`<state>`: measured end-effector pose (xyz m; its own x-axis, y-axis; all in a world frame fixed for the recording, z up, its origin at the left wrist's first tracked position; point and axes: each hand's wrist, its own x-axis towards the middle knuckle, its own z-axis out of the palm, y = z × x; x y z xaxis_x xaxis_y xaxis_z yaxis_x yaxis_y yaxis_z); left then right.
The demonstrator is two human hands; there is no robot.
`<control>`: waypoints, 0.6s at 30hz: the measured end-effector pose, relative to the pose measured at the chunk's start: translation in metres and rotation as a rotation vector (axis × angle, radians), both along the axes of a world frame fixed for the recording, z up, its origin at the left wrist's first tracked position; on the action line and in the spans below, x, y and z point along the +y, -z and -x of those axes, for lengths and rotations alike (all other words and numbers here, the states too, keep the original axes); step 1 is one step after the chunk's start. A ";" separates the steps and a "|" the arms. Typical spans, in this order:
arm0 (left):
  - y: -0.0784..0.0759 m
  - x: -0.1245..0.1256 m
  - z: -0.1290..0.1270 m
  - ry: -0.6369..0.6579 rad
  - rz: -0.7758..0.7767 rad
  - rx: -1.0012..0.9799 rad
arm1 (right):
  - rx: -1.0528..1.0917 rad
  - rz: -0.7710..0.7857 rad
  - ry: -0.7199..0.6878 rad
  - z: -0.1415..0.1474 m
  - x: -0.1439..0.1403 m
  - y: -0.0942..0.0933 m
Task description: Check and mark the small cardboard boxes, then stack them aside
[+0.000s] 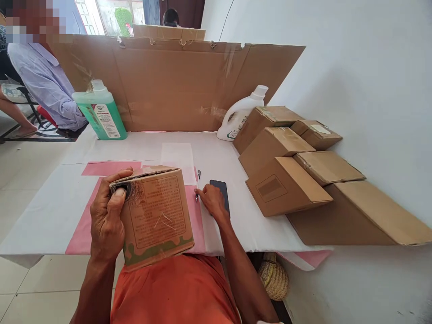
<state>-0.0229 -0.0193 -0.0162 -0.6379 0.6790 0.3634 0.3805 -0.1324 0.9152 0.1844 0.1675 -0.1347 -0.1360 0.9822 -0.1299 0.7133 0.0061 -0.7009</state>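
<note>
Box (155, 215), one, tilted long side up, gripped by left hand (107, 216); right hand (213, 200) open, fingertips at one pen (197, 185) pointing far.

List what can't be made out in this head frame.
- Cardboard box: printed text too small; its far sides face away; the left hand covers one edge.
- Pen: right hand fingers overlap its tip; grip unclear.
- Dark phone: partly under that hand.
- White jug: base hidden behind stacked boxes.
- Green jug: label unreadable.
</note>
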 end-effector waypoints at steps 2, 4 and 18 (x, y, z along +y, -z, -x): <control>-0.001 0.002 -0.003 0.015 0.003 0.003 | 0.045 -0.001 -0.007 0.010 -0.002 0.009; -0.001 0.003 -0.005 0.023 0.000 0.005 | 0.111 0.010 -0.015 0.016 0.000 0.012; -0.012 0.014 -0.019 0.145 0.078 0.109 | 1.341 0.270 -0.380 -0.012 -0.051 -0.141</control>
<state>-0.0034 -0.0058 -0.0038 -0.4909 0.7899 0.3675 0.4599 -0.1233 0.8794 0.1966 0.1168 0.0060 -0.5505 0.8244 0.1318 -0.4977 -0.1973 -0.8446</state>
